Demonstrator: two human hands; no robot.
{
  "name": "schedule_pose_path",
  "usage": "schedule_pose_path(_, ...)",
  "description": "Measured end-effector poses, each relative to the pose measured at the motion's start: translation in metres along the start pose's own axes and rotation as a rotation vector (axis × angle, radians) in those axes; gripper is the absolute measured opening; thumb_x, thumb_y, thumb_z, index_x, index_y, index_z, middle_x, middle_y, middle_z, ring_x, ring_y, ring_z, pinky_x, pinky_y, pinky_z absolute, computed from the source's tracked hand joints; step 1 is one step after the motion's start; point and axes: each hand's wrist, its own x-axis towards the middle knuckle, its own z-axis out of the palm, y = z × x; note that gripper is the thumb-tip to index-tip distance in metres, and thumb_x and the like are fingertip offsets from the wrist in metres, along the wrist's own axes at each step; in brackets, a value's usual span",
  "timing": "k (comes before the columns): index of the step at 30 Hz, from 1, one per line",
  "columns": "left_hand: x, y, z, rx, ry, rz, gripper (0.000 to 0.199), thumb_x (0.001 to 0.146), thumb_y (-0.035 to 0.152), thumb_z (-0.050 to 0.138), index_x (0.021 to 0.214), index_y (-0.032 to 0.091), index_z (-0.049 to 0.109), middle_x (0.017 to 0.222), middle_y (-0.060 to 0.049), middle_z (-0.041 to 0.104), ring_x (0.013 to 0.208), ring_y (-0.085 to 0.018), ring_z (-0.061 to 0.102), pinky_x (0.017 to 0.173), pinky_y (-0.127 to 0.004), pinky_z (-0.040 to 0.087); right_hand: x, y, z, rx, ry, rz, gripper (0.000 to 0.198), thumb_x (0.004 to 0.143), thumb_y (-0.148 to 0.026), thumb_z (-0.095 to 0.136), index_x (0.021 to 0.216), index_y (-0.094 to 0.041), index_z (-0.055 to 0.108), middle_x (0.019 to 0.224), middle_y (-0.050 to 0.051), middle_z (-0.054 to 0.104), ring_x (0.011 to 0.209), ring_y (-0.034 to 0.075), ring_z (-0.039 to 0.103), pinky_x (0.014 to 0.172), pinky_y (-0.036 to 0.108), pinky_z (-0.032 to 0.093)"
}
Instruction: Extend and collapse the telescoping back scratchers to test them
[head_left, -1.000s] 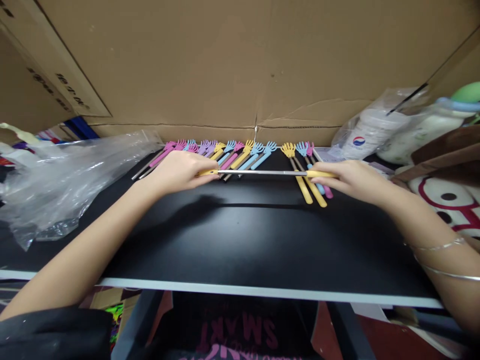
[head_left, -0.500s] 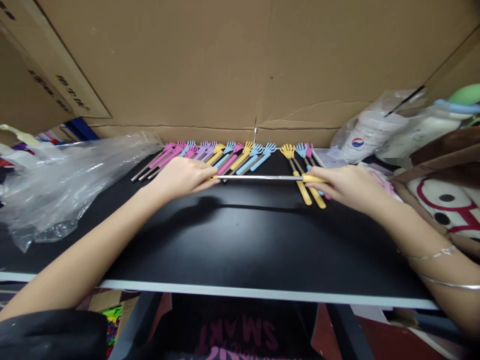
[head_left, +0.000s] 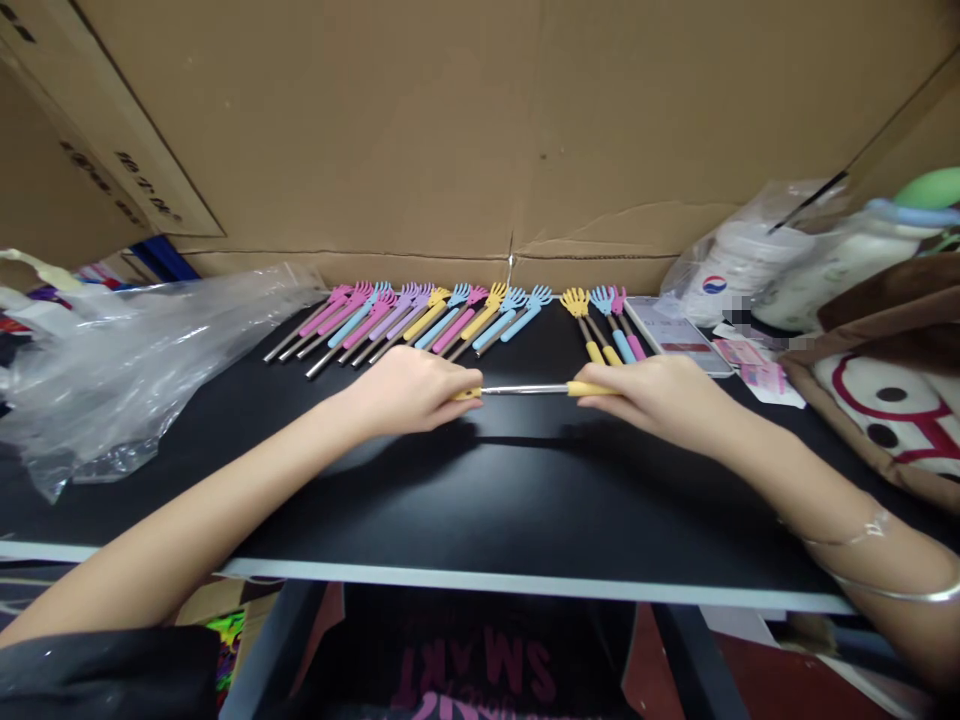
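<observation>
Both left hand (head_left: 416, 388) and right hand (head_left: 652, 395) clamped one yellow-ended metal rod (head_left: 525, 389), apparently part-extended; multicoloured plastic hand-headed scratchers (head_left: 478, 321) lay unheld, ten to two o'clock.

Upside-down pink letters (head_left: 525, 665) on the black cloth (head_left: 375, 630) at the bottom spell "SMART"; the larger lettering (head_left: 457, 707) below is cut off. The white cup (head_left: 757, 260) at right bears a round red, white and blue Pepsi emblem (head_left: 713, 285). Chinese characters (head_left: 146, 185) on the cardboard (head_left: 112, 120) at left and digits (head_left: 670, 325) on the phone (head_left: 703, 362) are too blurred to read surely.
</observation>
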Motion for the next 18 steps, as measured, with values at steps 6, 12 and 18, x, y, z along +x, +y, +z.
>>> schedule_pose_path(6, -0.009, -0.042, -0.008, 0.007, -0.025, -0.102, 0.037, 0.095, 0.042, 0.039, 0.077, 0.019, 0.062, 0.066, 0.001, 0.065, 0.058, -0.012, 0.058, 0.053, -0.021, 0.027, -0.007, 0.046, -0.021, 0.445, -0.279, 0.131, 0.046, 0.092, -0.059, 0.037, 0.089, -0.019, 0.061, 0.073, 0.004, 0.063, 0.064, 0.016, 0.057, 0.059, 0.026, 0.041)
schedule_pose_path(12, -0.009, -0.041, -0.01, 0.069, 0.005, -0.068, 0.038, 0.096, 0.043, 0.036, 0.08, 0.02, 0.063, 0.069, 0.001, 0.065, 0.062, -0.013, 0.059, 0.053, -0.021, 0.027, -0.013, 0.053, -0.027, 0.471, -0.282, 0.177, 0.047, 0.089, -0.061, 0.04, 0.088, -0.02, 0.063, 0.077, 0.005, 0.064, 0.067, 0.016, 0.055, 0.06, 0.028, 0.041)
schedule_pose_path(18, -0.007, -0.041, -0.016, 0.171, 0.029, -0.069, 0.041, 0.096, 0.041, 0.032, 0.077, 0.02, 0.061, 0.066, -0.001, 0.063, 0.061, -0.013, 0.059, 0.05, -0.022, 0.024, -0.015, 0.056, -0.028, 0.515, -0.272, 0.162, 0.041, 0.091, -0.056, 0.043, 0.092, -0.02, 0.064, 0.078, 0.005, 0.064, 0.068, 0.015, 0.056, 0.062, 0.027, 0.042)
